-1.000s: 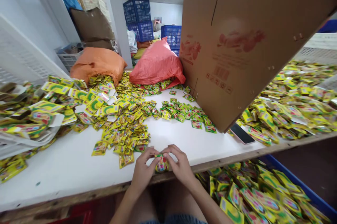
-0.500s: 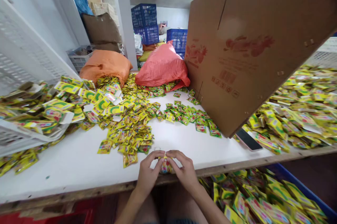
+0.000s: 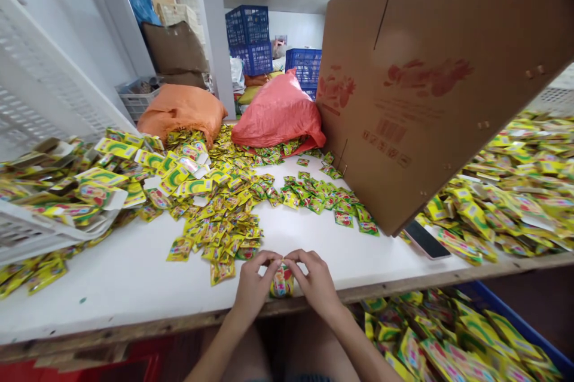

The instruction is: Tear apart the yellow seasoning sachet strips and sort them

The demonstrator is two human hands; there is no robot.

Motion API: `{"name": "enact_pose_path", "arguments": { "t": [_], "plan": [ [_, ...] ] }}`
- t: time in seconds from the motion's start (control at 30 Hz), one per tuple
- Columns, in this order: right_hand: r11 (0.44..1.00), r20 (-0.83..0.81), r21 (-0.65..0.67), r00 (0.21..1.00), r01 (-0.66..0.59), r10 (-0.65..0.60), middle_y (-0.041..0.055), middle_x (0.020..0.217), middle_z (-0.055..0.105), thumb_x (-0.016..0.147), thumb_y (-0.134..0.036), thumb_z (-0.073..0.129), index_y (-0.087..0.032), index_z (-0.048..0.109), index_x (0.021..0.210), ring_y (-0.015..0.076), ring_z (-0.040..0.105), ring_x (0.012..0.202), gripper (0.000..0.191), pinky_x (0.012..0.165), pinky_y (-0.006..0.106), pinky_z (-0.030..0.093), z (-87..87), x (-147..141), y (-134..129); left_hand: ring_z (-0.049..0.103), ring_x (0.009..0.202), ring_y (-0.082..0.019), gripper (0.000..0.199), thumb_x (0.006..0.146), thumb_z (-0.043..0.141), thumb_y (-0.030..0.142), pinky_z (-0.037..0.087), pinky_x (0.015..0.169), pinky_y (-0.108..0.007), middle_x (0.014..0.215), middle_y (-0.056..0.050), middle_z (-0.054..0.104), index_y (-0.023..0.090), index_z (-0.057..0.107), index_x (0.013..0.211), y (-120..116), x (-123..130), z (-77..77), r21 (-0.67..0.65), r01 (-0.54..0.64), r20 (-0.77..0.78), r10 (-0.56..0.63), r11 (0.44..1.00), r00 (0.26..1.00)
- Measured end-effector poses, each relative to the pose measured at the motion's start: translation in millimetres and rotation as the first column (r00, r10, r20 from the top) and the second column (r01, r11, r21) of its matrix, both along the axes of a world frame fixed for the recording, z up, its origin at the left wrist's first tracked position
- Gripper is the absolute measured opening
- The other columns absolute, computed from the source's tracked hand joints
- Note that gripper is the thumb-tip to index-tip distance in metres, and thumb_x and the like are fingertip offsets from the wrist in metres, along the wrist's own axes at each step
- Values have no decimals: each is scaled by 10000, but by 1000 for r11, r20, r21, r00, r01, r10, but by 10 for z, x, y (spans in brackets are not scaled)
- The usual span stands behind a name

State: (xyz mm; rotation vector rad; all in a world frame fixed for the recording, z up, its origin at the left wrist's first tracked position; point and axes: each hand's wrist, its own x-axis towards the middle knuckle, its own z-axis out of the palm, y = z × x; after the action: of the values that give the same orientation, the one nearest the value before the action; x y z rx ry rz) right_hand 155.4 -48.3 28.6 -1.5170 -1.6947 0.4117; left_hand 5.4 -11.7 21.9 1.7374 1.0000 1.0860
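Observation:
A small yellow packet with red and pink print stands upright at the table's front edge. My left hand pinches its top edge from the left, thumb and fingertips together. From the right, my right hand pinches the same top edge, its fingertips nearly touching the left ones. Just beyond my left hand lies a pile of small yellow sachets. Farther back, green sachets are spread on the white table.
A big cardboard box leans at right, beside a phone and heaped yellow packets. An orange sack and a red sack lie at the back. A white crate stands left; a blue bin sits below right.
Both hands have shifted slightly, still pinching the packet's top. More of the packet's front now shows between them. The whole view has moved a little.

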Motion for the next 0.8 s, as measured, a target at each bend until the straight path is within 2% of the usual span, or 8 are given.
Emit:
{"name": "enact_pose_path", "arguments": {
  "t": [0.13, 0.33, 0.47, 0.57, 0.67, 0.8],
  "plan": [
    [999, -11, -40, 1000, 4, -4, 4, 737, 660, 841, -291, 489, -217, 621, 809, 165, 571, 709, 155, 674, 260, 410, -1, 9, 78, 577, 707, -160, 202, 816, 496, 308, 434, 677, -261, 737, -23, 647, 173, 643, 784, 94, 24, 15, -12, 6, -41, -7, 1000, 999],
    [994, -113, -111, 994, -17, 4, -5, 663, 641, 832, -308, 498, -198, 609, 738, 144, 569, 634, 182, 605, 230, 404, 10, 23, 217, 539, 617, -144, 224, 803, 508, 325, 411, 598, -241, 647, -10, 615, 158, 642, 737, 224, 73, 5, -68, -6, -32, 4, 998, 999],
    [987, -222, -131, 973, -91, 60, -15, 640, 613, 830, -304, 501, -187, 594, 719, 132, 550, 616, 186, 601, 221, 406, -21, 11, 276, 558, 667, -154, 207, 808, 507, 311, 421, 638, -247, 690, -18, 630, 163, 644, 762, 237, 57, -49, -82, -5, 8, 6, 997, 1000],
    [989, -343, -104, 937, -106, 65, -5, 693, 616, 833, -300, 498, -184, 598, 777, 140, 554, 670, 163, 648, 229, 420, -119, -17, 270, 584, 776, -174, 185, 801, 524, 296, 436, 723, -266, 811, -36, 659, 177, 653, 860, 199, 6, -160, -113, 3, 74, 5, 994, 997],
    [987, -475, -115, 879, -109, 41, 7, 733, 619, 821, -316, 520, -182, 599, 847, 149, 553, 698, 157, 670, 241, 429, -252, -32, 247, 597, 808, -186, 222, 771, 566, 287, 452, 744, -278, 878, -50, 672, 180, 648, 948, 163, -40, -263, -198, 26, 131, 0, 980, 991],
    [972, -613, -143, 787, -188, 63, 16, 758, 617, 796, -349, 559, -176, 602, 834, 149, 553, 713, 183, 669, 246, 434, -351, 4, 278, 608, 794, -188, 210, 733, 600, 256, 461, 724, -270, 865, -57, 683, 159, 663, 909, 192, -32, -248, -289, 59, 194, -2, 955, 981]
  ]
}}
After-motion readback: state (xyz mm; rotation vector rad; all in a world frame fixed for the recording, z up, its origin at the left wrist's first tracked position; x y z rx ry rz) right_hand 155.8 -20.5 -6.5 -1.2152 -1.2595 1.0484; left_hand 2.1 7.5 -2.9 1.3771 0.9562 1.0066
